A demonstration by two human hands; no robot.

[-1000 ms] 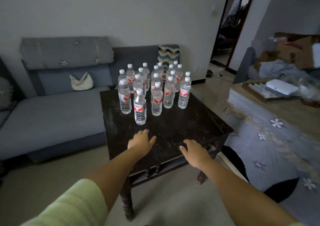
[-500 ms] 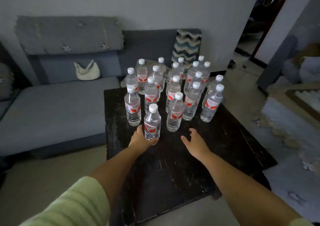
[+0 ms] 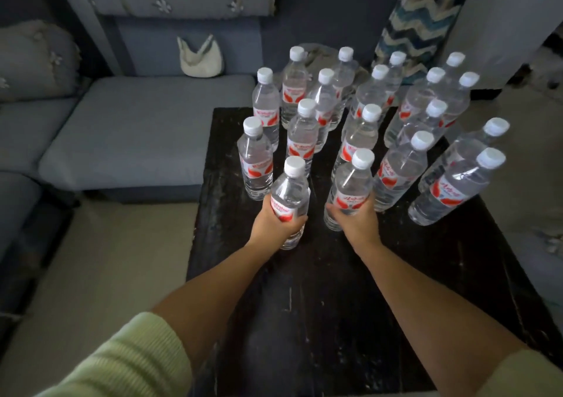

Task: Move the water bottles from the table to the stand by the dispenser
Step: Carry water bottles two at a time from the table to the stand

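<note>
While I watch from the head view, my left hand (image 3: 278, 218) is wrapped around the front bottle (image 3: 289, 197) at its label, fingers curled round the body, and my right hand (image 3: 355, 218) grips the second bottle (image 3: 350, 188) just beside it the same way. Both bottles appear to be standing on the table (image 3: 335, 290), a little forward of the middle; I cannot tell whether either has left the wood yet. I judge the task barely started: this looks like the first pair being picked up, and nothing here shows a bottle delivered. The other bottles (image 3: 399, 171) stand upright in a loose cluster toward the far edge, spreading to the far right corner, caps on. The stand and dispenser are out of sight, so the carry will mean turning away from here. The near half of the dark, scuffed tabletop carries only my forearms over it. Past the far left corner sits a grey sofa (image 3: 137, 128) with a small pale bag (image 3: 199, 58) on its seat, and a zigzag-patterned cushion (image 3: 423, 16) stands behind the bottles. Pale floor (image 3: 115, 259) runs along the left edge.
</note>
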